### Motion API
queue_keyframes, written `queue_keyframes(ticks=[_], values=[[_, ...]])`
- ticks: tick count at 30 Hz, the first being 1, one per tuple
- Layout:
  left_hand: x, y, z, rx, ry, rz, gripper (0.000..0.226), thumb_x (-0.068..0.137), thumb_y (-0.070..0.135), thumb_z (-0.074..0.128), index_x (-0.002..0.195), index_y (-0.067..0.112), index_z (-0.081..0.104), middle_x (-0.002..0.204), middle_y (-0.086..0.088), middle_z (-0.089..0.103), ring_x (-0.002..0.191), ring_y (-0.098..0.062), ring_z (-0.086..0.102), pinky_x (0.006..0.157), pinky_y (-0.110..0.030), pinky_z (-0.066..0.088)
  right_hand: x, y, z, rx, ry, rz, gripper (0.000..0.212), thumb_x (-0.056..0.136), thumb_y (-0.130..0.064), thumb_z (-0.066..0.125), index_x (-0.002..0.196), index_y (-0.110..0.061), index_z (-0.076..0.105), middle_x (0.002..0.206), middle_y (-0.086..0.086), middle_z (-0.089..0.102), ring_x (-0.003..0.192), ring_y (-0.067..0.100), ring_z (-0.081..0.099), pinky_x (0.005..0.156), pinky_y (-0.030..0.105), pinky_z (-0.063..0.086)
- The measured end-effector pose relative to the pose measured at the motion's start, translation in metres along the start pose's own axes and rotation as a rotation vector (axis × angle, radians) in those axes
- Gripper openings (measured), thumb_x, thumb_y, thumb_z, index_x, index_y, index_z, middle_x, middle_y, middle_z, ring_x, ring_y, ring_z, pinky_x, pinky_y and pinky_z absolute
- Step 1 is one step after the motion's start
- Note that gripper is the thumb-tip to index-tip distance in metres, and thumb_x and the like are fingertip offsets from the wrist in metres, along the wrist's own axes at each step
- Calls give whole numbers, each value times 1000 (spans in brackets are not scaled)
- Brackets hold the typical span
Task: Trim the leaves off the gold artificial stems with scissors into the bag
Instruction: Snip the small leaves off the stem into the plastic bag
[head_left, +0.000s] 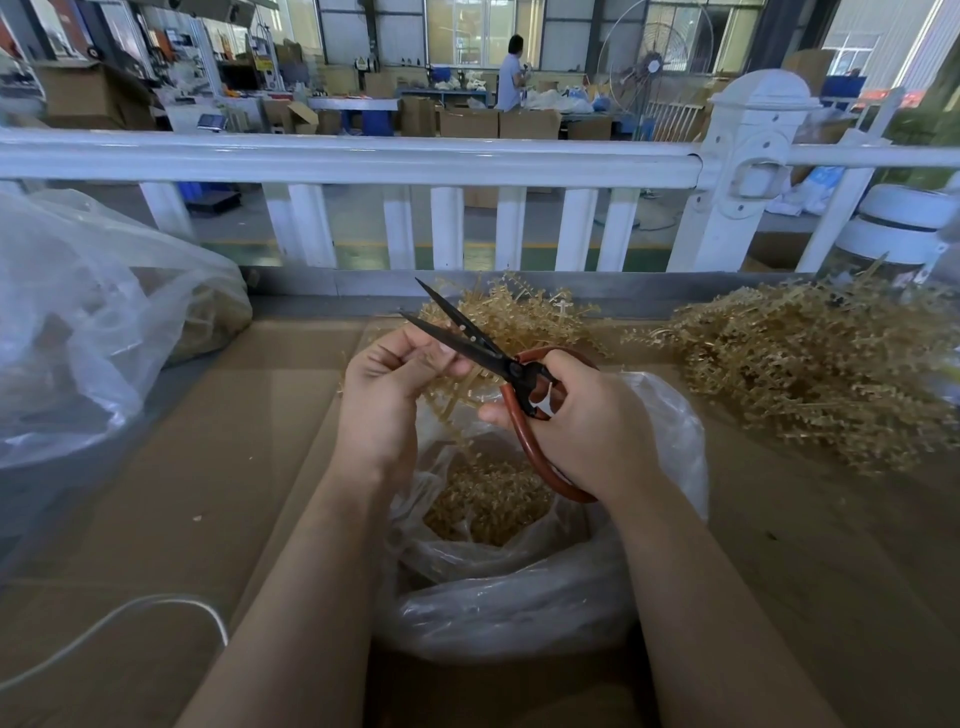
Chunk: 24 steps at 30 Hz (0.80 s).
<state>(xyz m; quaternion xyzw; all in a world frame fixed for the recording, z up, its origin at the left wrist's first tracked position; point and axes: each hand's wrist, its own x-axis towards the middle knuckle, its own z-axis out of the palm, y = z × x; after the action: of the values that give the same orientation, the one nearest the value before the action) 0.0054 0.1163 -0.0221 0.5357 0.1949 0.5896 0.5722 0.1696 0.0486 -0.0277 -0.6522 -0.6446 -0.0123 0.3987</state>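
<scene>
My left hand (387, 387) pinches a gold artificial stem (457, 392) above the open clear plastic bag (670, 431). Gold trimmed leaves (488, 501) lie inside the bag. My right hand (584, 421) grips the red-brown handles of black-bladed scissors (467, 338), whose blades are parted and point up and left, just past my left fingertips. More gold stems (511, 312) lie behind my hands, partly hidden by them.
A big pile of gold stems (821, 364) lies at the right on the cardboard-covered table (234, 441). A large clear bag (93, 322) sits at the left. A white railing (363, 161) runs behind the table. A white cable (130, 618) lies at the lower left.
</scene>
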Motion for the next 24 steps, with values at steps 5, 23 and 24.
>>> queue_keyframes(ticks=[5,23,24], values=[[0,-1,0,13,21,-13,10,90,-5,55,86,-2,64,66,-5,67,65,-14,62,69,-22,51,0,0,0,1,-13,18,56,65,-92,49,89,-41,56,70,-22,58,63,-8,54,50,7,30],[-2,4,2,143,41,31,7,87,-10,60,85,-8,66,73,-14,66,67,-18,61,72,-26,52,-2,0,-1,-52,54,-17,69,68,-93,41,96,-34,65,80,-19,66,67,1,56,56,7,35],[-1,4,2,145,37,32,8,87,-9,60,83,-5,66,72,-14,66,68,-18,61,72,-26,52,-2,0,-1,-53,55,-16,69,68,-93,41,95,-35,65,79,-20,65,66,0,55,55,7,35]])
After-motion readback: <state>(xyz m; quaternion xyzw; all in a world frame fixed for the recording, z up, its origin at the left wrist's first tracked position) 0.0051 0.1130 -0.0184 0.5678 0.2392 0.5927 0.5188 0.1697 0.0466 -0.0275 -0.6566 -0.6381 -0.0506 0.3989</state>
